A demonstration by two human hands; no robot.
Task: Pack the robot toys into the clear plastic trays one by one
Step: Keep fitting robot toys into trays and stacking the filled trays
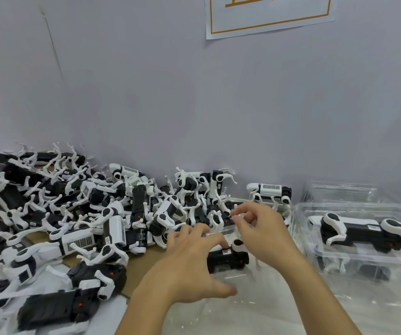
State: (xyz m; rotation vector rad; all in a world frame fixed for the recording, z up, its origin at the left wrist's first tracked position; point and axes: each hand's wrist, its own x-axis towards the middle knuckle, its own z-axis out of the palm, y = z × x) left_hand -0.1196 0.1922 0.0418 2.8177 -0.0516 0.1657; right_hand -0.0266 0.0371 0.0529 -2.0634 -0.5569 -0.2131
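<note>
- The left hand (pixel 189 259) lies flat with fingers spread and nearly straight over the near end of a black toy (pixel 228 257); fingertips rest on or just above the toy, thumb stretched out toward the person, gripping nothing
- The toy sits in a clear tray (pixel 221 229) in front of the person, between the two hands; its white leg joint shows at the right end
- The right hand (pixel 264 232) is raised over the tray's far right side, thumb and forefinger pinched together at the tray's clear rim; whether they actually hold the plastic cannot be told
- A heap of toys (pixel 78 213), black and white, covers the table's left and reaches back to the wall
- One toy dog (pixel 270 191) stands upright near the wall, just behind the right hand
- To the right, a packed tray (pixel 363 243) holds another toy lying on its side; more clear trays are stacked behind it
- A sign (pixel 269 15) with an orange border hangs on the wall above
</note>
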